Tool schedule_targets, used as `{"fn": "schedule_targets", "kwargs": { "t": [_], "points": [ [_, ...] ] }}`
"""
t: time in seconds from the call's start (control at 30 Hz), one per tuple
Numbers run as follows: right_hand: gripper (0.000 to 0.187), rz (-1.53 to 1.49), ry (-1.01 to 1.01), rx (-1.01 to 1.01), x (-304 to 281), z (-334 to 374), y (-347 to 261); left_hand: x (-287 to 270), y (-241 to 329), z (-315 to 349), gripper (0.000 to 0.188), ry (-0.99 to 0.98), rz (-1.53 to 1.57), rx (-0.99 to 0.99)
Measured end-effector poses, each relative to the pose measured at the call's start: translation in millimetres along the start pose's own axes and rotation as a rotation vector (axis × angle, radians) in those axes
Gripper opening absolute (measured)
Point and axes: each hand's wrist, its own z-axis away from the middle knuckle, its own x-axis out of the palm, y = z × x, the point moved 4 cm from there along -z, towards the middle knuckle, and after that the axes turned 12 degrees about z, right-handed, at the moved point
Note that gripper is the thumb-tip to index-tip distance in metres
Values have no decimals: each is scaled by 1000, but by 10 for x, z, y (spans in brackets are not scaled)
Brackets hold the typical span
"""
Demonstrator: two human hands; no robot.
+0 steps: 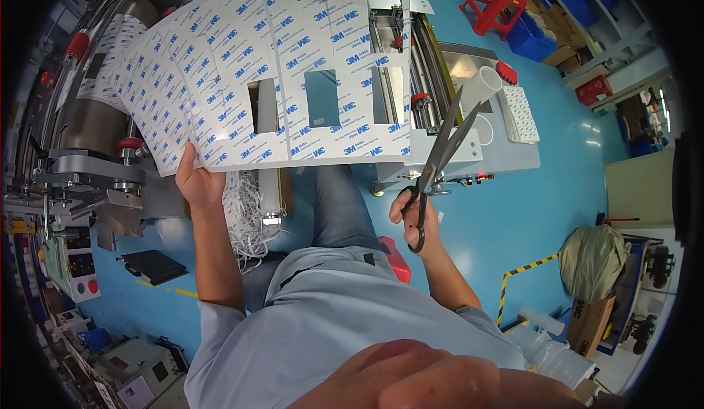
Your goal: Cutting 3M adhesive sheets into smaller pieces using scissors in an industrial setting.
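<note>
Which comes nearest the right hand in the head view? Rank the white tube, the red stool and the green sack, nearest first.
Measured from the right hand, which grips the scissors:
1. White tube, on the machine just above the hand, by the blade tips.
2. Green sack, on the floor off to the right.
3. Red stool, far up on the blue floor.

Left forearm: bare, rising from the grey sleeve at the lower edge, nearly straight, angled slightly left.
Left hand (196, 182): raised, palm toward the camera, fingers curled over and thumb pressed in a pinch grip — closed.
Right forearm: bare, bent at the elbow, running up and inward.
Right hand (415, 215): wrist cocked, fingers and thumb threaded through handle loops — spread partway, knuckles facing up.
</note>
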Motion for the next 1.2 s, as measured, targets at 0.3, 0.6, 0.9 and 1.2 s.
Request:
{"fn": "schedule_targets", "kwargs": {
  "t": [0.3,0.6,0.9,1.2],
  "points": [
    [81,26,-115,95,211,242,242,-17,10,-9,48,-18,32,-9],
    [67,-56,-208,141,246,379,331,33,8,14,51,-59,75,-19],
    [55,13,-267,162,526,432,489,153,-39,-47,45,-11,-1,143],
    [54,-45,-307,148,1213,-8,412,12,29,-70,45,16,-59,115]
  ]
}}
